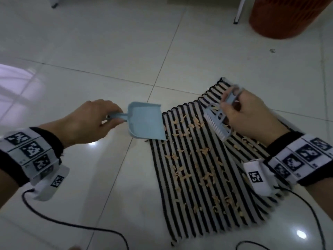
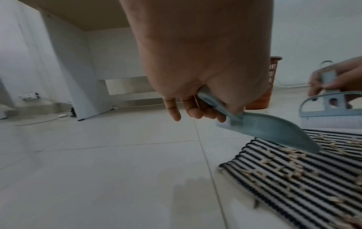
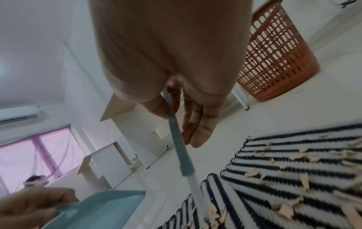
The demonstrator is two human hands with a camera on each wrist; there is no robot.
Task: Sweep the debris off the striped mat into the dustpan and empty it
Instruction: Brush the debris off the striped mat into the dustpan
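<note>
**Q:** Where is everything right now?

**Me:** The striped mat [image 1: 207, 168] lies flat on the tiled floor [image 1: 90, 51], with the debris [image 1: 198, 154], pale little chips, scattered over most of it. My left hand [image 1: 90, 121] has its fingers wrapped round the handle of the dustpan [image 1: 144, 121], holding it tilted, front lip down at the mat's left edge. From the left wrist view I cannot tell whether the lip touches the mat. My right hand [image 1: 246, 114] pinches the handle of the brush [image 1: 219, 121], bristles hanging over the mat's far part, to the right of the dustpan. An orange basket [image 1: 288, 15] stands well beyond the mat's far right corner.

**Q:** How do you expect these things to handle?

**Me:** Both tools look like thin, light plastic, stiff enough to steer with 1 hand each. The handles are the sensible places to hold, and that is where I have them. The chips seem very light, so I would guess hard strokes could flick them past the pan. The mat looks soft and ribbed; chips may lodge between the ribs, and the mat may slide on the glossy tiles if I drag hard.

**Q:** How far along is the job?

**Me:** Barely begun, I'd judge: the dustpan looks empty.
</note>
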